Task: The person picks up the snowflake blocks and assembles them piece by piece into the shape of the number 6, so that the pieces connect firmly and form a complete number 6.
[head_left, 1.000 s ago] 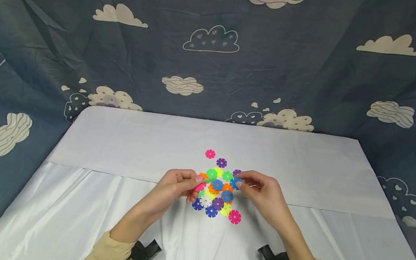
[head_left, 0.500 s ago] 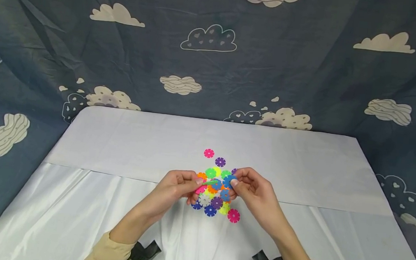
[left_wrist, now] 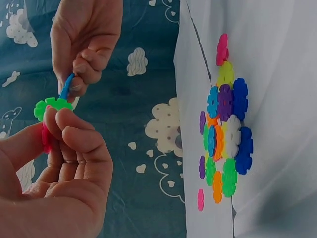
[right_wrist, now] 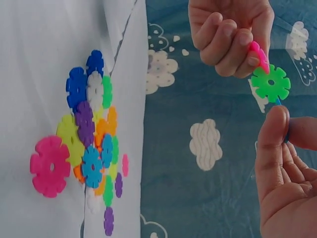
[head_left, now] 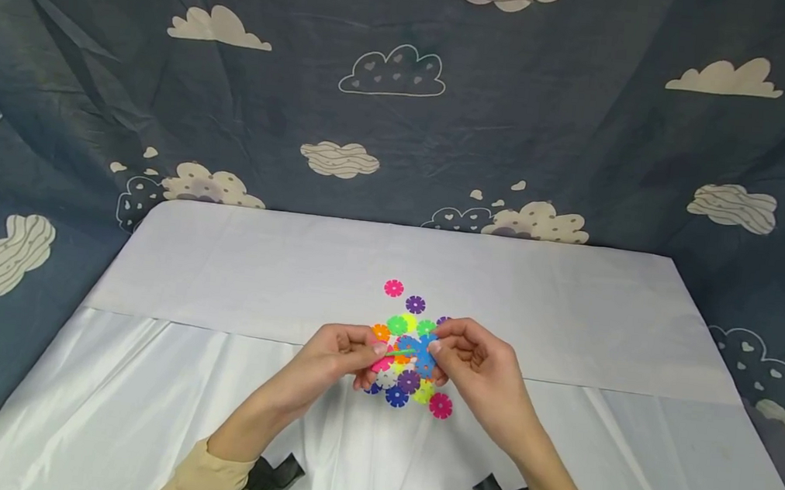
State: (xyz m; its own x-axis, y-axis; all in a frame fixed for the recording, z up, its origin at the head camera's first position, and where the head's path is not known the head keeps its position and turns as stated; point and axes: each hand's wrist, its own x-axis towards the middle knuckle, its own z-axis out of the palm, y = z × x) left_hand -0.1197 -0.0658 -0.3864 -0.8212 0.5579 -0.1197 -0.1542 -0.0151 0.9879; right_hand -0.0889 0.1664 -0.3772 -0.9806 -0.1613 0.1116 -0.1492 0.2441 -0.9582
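My left hand [head_left: 337, 353] pinches a pink notched flower disc [right_wrist: 257, 54] between thumb and fingertips. A green flower disc [right_wrist: 271, 85] stands slotted crosswise into the pink one. In my right hand [head_left: 480, 365], thumb and forefinger pinch a blue flower disc [left_wrist: 66, 88]. The blue disc's edge meets the green disc's rim on the side away from the pink one; how deep its notch sits cannot be told. Both hands hold these pieces above a pile of loose flower discs, with purple [head_left: 408, 382], white [head_left: 386, 377] and orange ones [head_left: 381, 332] among them.
The discs lie overlapping on a white cloth-covered table [head_left: 258, 264]. A pink disc [head_left: 393, 288] and a purple disc [head_left: 415, 305] lie at the far side, another pink disc [head_left: 441, 406] at the near right. A dark cloud-patterned curtain [head_left: 402, 137] hangs behind the table.
My right hand has moved left with the blue disc, from the pile's right side to the green disc's edge. My left hand has stayed nearly still, holding the joined pieces.
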